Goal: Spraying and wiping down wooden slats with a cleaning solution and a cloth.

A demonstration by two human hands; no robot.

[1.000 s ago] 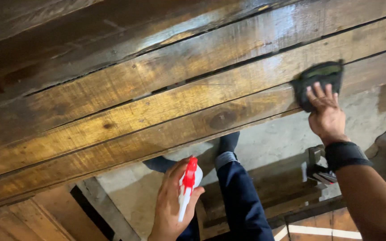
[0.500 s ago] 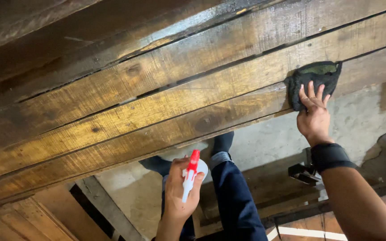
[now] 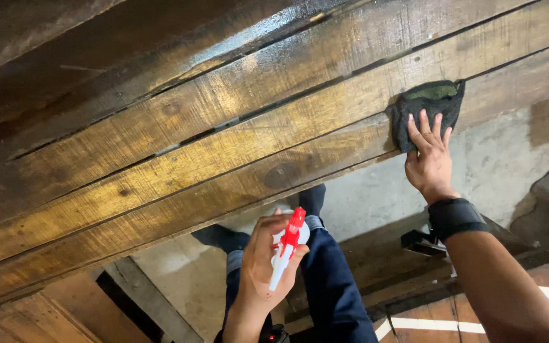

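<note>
right hand [image 3: 432,162] laid flat, fingers spread, on dark cloth [image 3: 428,108] pressed to wooden planks [image 3: 223,146] at right | left hand [image 3: 268,267] closed round red-and-white spray bottle [image 3: 287,251], held near | planks seen glossy wet left and centre; wiping judged partway, right end left

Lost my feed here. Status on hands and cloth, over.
Right hand flat on dark cloth, pressed to wooden planks. Left hand grips spray bottle. Nothing obstructing.
</note>
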